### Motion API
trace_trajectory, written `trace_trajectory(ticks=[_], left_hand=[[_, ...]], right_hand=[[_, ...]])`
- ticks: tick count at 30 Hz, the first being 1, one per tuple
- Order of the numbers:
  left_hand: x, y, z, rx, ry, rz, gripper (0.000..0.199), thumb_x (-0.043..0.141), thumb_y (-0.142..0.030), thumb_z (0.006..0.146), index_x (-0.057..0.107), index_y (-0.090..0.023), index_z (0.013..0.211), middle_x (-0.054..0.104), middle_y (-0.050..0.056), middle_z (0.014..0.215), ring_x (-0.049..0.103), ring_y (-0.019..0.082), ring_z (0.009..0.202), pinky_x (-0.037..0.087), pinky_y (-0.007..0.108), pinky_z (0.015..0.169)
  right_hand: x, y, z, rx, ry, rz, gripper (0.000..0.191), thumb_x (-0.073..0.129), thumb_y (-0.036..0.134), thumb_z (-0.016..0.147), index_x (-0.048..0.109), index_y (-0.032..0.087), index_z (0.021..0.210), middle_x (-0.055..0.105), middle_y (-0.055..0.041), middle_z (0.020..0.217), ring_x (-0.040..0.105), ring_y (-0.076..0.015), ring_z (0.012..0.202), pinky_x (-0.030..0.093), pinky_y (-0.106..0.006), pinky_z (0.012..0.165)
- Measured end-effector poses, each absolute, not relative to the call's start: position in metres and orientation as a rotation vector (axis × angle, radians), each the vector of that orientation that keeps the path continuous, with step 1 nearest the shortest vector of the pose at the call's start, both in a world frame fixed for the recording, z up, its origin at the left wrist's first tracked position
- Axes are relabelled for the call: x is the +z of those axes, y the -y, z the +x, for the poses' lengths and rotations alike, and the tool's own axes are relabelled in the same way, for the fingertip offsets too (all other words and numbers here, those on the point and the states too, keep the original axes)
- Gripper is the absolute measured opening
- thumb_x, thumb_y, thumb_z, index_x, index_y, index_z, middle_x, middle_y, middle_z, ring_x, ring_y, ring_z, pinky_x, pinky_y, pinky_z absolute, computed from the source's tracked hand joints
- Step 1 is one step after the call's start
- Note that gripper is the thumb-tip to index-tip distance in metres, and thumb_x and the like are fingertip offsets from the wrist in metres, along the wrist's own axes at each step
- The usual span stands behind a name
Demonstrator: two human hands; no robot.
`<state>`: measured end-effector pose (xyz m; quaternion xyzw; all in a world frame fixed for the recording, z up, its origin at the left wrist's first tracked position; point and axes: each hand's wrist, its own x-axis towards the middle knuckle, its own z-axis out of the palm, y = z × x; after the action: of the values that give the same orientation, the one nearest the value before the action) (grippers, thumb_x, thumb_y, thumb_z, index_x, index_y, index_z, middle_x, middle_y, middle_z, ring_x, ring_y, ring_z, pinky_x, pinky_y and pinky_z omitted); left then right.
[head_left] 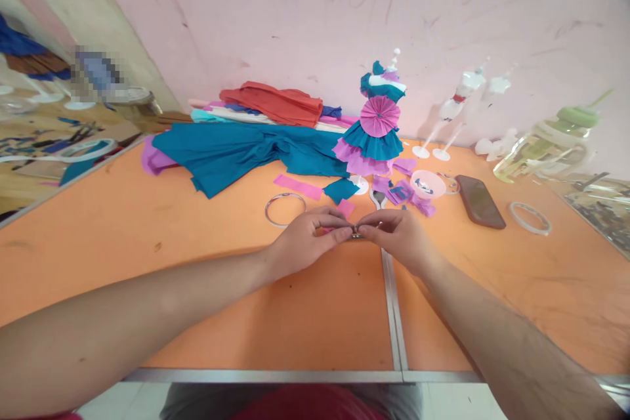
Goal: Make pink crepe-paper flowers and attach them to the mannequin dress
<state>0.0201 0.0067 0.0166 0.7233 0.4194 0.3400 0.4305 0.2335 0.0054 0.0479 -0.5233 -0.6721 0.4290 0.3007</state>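
Over the middle of the orange table (207,230), my left hand (315,233) and my right hand (394,233) meet at the fingertips. Both are pinched on a small dark item between them, too small to make out. A thin silvery ring (285,210) lies just left of my left hand. Pink paper scraps (298,186) and a teal scrap (340,190) lie beyond my fingers. Behind them stands a small mannequin in a teal and pink paper dress (377,138), with a pleated pink rosette (380,116) at its waist.
Teal paper (246,147) and a folded red sheet (275,104) lie at the back left. To the right are a pink bowl (428,184), a phone (480,201), a tape roll (530,218), white mannequins (455,105) and a green-lidded bottle (551,141). Scissors handles (378,197) show beyond my hands.
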Motion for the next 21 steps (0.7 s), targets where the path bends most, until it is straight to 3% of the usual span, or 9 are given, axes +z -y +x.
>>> trace_trajectory(ticks=[8, 13, 21], left_hand=[[0.014, -0.007, 0.022, 0.882, -1.082, 1.574, 0.032, 0.071, -0.049, 0.085, 0.078, -0.020, 0.096, 0.071, 0.006, 0.108, 0.066, 0.025, 0.107, 0.052, 0.036, 0.095], [0.021, -0.006, 0.023, 0.870, -1.114, 1.649, 0.027, 0.070, -0.046, 0.085, 0.077, -0.020, 0.090, 0.072, 0.005, 0.102, 0.067, 0.023, 0.102, 0.051, 0.034, 0.092], [0.020, -0.002, 0.025, 1.014, -1.137, 1.914, 0.011, 0.068, -0.024, 0.081, 0.075, -0.018, 0.074, 0.075, 0.005, 0.088, 0.069, 0.020, 0.086, 0.052, 0.031, 0.080]], right_hand=[[0.031, -0.001, 0.221, 0.725, 1.784, -1.278, 0.011, 0.072, 0.030, 0.079, 0.079, 0.023, 0.082, 0.070, -0.0023, 0.076, 0.053, -0.0125, 0.062, 0.043, -0.027, 0.056], [0.033, 0.004, 0.217, 0.702, 1.819, -1.283, 0.007, 0.069, 0.024, 0.079, 0.076, 0.022, 0.079, 0.071, -0.0015, 0.078, 0.053, -0.0111, 0.059, 0.043, -0.026, 0.054], [0.029, 0.006, 0.215, 0.661, 1.898, -1.330, 0.004, 0.067, 0.023, 0.074, 0.068, 0.021, 0.076, 0.067, 0.0000, 0.071, 0.055, -0.0117, 0.057, 0.044, -0.026, 0.053]])
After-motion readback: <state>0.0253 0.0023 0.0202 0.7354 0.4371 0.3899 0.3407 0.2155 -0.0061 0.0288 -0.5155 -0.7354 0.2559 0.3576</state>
